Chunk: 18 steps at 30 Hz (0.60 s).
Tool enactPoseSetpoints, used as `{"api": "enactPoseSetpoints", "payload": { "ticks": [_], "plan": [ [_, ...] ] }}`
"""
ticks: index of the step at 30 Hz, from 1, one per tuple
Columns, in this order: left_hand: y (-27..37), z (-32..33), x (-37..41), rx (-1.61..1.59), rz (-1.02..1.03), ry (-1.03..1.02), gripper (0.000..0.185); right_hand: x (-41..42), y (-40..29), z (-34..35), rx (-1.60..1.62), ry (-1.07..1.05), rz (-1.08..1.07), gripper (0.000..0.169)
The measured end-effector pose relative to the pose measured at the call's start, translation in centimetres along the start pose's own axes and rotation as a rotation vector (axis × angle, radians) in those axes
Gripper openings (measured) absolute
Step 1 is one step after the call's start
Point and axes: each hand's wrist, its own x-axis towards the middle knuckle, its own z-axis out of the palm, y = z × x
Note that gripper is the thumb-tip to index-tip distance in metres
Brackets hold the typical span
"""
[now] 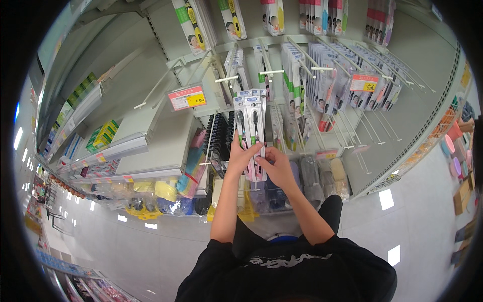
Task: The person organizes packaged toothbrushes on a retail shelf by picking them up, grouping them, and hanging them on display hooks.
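Note:
Several packaged toothbrushes (251, 107) are held upright as a bundle in front of the display rack. Through the clear fronts, pink-handled brushes with dark bristles show. My left hand (240, 155) grips the bundle from its left side, with the thumb across the front. On the right edge, my right hand (278, 168) holds the lower half with thumb and fingers. Some of the packs sit behind the front two, so their exact number is hidden. Just beyond the bundle, white metal display hooks (271, 71) stick out from the rack, and toothbrush packs (236, 60) hang on some of them.
Dense rows of toothbrush packs (320, 79) hang to the right. Price tags (186, 99) jut out at hook level. Shelves with small boxes (102, 135) extend left; slippers (310, 175) fill the lower level. I sit low, above the tiled floor (169, 256).

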Motion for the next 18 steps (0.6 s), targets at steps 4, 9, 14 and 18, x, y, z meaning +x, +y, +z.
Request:
{"api": "enactPoseSetpoints", "payload": {
  "ticks": [4,9,14,18],
  "plan": [
    [-0.7,-0.5,0.4,0.065,0.101,0.023,0.049,0.7,1.0,0.0,0.302,0.107,0.08,0.017],
    [-0.4,0.3,-0.1,0.01,0.095,0.072,0.047,0.6,0.7,-1.2,0.316,0.078,0.089,0.014],
    [0.0,0.4,0.0,0.047,0.115,0.09,0.048,0.4,-0.1,-1.5,0.292,0.162,0.049,0.022],
    [-0.1,0.5,0.0,0.058,0.051,0.06,0.048,1.7,-1.8,-3.0,-0.042,0.273,-0.03,0.026]
  ]
}}
